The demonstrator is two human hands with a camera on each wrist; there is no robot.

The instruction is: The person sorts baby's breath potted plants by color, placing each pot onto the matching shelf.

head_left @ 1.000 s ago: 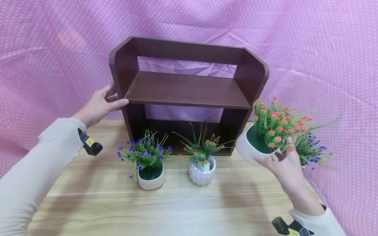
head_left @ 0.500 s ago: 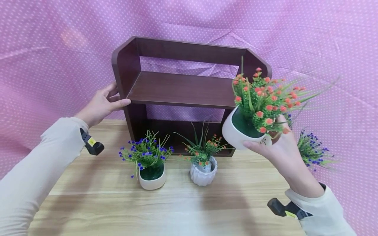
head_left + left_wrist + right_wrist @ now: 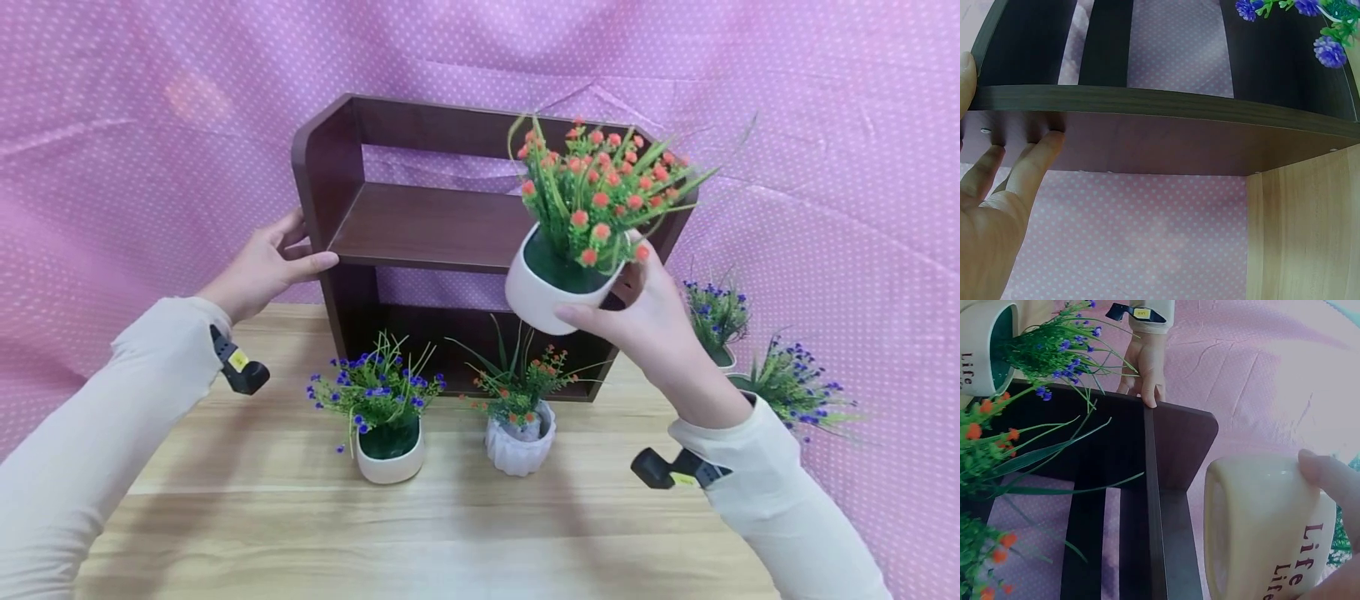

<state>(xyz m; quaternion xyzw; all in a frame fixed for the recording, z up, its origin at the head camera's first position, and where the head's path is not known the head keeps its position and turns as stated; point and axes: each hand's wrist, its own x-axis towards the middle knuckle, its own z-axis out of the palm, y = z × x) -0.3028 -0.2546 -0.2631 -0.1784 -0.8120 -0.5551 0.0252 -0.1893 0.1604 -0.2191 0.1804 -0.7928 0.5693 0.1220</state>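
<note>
Right grip [image 3: 654,329] holding orange-flowered pot [image 3: 542,298] — aloft, left grip [image 3: 258,271] on brown shelf [image 3: 431,225]

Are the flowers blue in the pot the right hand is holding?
No, the right hand holds a white pot with orange-red flowers.

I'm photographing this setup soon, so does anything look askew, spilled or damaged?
Mostly fine. In the ribbed white pot, the plant seems off-centre, leaving a gap on the right. The shelf shows no visible damage, and I see nothing spilled on the table.
</note>
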